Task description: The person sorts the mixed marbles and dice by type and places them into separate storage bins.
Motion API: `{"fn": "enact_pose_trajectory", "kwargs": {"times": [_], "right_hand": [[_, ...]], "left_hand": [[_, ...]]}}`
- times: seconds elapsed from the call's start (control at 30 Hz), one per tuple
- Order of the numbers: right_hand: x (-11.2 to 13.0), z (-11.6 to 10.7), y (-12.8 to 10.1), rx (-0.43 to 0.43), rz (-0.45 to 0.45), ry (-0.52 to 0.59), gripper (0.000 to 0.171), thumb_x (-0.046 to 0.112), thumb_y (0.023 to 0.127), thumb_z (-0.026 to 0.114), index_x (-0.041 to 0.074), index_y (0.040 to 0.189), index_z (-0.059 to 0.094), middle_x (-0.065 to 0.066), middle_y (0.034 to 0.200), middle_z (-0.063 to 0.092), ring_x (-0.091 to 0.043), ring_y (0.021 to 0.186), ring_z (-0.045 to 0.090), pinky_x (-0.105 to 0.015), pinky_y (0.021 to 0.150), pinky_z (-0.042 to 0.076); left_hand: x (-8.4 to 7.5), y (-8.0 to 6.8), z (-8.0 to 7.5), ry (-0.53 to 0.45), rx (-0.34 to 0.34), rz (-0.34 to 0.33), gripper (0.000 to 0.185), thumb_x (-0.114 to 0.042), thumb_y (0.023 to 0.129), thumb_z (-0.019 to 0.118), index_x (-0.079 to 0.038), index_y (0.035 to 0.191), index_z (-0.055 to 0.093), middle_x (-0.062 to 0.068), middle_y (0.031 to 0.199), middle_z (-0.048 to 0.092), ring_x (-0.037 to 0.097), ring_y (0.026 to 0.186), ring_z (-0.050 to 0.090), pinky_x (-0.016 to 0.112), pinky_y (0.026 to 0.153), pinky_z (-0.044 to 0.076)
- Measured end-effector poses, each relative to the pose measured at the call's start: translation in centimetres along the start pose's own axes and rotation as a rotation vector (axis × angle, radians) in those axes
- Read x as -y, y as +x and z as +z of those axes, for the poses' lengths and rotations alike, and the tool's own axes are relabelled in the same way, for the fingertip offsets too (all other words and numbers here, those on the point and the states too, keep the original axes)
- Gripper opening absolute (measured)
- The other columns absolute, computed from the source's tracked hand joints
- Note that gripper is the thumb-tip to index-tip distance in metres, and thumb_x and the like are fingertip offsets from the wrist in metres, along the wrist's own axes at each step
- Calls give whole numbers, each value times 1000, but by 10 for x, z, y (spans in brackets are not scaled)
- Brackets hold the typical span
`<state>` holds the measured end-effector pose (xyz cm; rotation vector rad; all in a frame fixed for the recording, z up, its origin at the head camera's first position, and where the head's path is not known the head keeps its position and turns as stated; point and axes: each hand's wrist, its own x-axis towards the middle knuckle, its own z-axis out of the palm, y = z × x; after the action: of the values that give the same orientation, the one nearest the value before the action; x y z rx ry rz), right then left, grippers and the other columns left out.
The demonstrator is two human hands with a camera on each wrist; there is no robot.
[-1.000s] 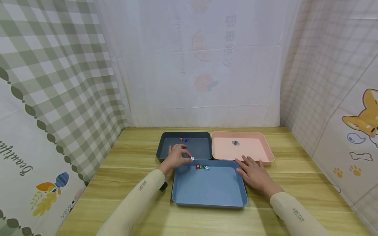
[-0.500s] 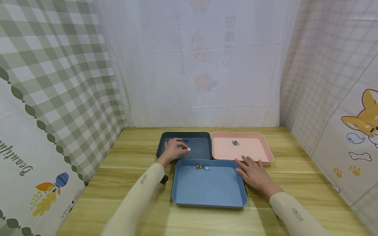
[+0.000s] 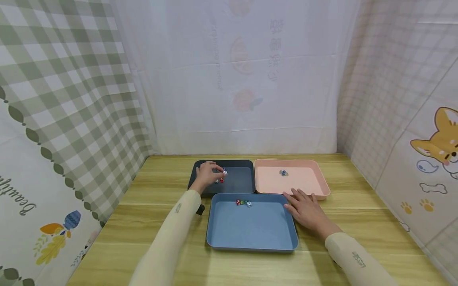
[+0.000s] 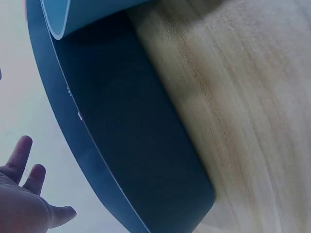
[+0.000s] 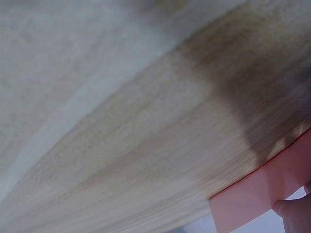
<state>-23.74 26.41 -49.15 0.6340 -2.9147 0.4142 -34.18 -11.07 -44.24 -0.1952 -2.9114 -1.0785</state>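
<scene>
Head view, left hand: the left hand reaches over the dark grey tray just above the frame's middle, fingertips pinching a white die.
Head view, dark tray contents: a red die lies just below the fingers, with another small piece beside it, too small to tell.
Head view, right hand: the right hand lies flat, fingers straight and spread, on the wooden table right of centre, touching the near edge of the pink tray.
Head view, blue tray: the blue tray sits at lower centre, a short row of small dice at its far edge.
Head view, pink tray contents: a small dark piece.
Left wrist view: the dark tray's wall fills the centre; straight fingers show at lower left.
Right wrist view: blurred tabletop, pink tray corner at lower right, one fingertip against it.
</scene>
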Motion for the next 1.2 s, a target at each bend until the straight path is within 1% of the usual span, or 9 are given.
{"fn": "enact_pose_trajectory", "kwargs": {"times": [0.2, 0.3, 0.47, 0.57, 0.7, 0.83, 0.93, 1.2], "right_hand": [[2, -3, 0, 21, 10, -23, 53, 39, 104, 49, 12, 149, 48, -24, 153, 37, -48, 140, 29, -75, 106, 14], [2, -4, 0, 21, 9, -24, 53, 40, 104, 49, 12, 149, 48, -24, 153, 38, -47, 141, 30, -75, 106, 14], [3, -1, 1, 20, 3, -26, 52, 39, 104, 50, 12, 149, 48, -23, 153, 38, -47, 141, 30, -75, 106, 14], [3, 1, 2, 17, 4, -31, 52, 39, 103, 50, 12, 148, 49, -23, 152, 38, -47, 140, 30, -75, 106, 15], [2, 1, 1, 16, 9, -38, 52, 40, 104, 49, 13, 148, 49, -23, 152, 38, -46, 141, 30, -75, 106, 15], [2, 0, 0, 17, 12, -35, 53, 41, 104, 48, 13, 148, 49, -23, 152, 38, -47, 141, 30, -75, 106, 15], [3, -1, 0, 17, 12, -29, 53, 41, 104, 48, 12, 148, 49, -23, 152, 38, -47, 141, 30, -75, 107, 14], [4, -3, 0, 17, 11, -32, 53, 41, 104, 47, 12, 148, 49, -23, 152, 38, -47, 140, 30, -75, 106, 15]], "left_hand": [[1, 5, 4, 21, -7, -15, 21, -35, 90, 74, -17, 99, 78, 13, 145, 48, 37, 142, 29, 68, 113, 2], [3, 7, 6, 27, -1, -37, 20, -35, 90, 74, -17, 100, 78, 13, 144, 49, 38, 142, 28, 68, 113, 0], [10, 11, 11, 93, -5, -64, 18, -35, 91, 74, -19, 96, 79, 11, 140, 53, 39, 140, 31, 68, 113, -1], [11, 12, 15, 136, -8, -58, 16, -36, 90, 74, -21, 92, 79, 9, 137, 56, 39, 139, 33, 69, 112, -1], [9, 11, 20, 164, -9, -31, 15, -36, 91, 74, -22, 89, 79, 8, 133, 58, 39, 137, 35, 70, 112, -1], [6, 12, 26, 170, -11, -8, 14, -34, 91, 74, -21, 91, 79, 8, 133, 58, 36, 137, 35, 69, 112, -1], [5, 14, 29, 173, -13, -8, 14, -34, 90, 74, -21, 92, 79, 8, 132, 59, 35, 137, 36, 69, 112, -2], [3, 19, 33, 221, -17, -25, 22, -29, 93, 72, -19, 111, 77, 9, 135, 58, 37, 137, 36, 69, 112, 0]]}}
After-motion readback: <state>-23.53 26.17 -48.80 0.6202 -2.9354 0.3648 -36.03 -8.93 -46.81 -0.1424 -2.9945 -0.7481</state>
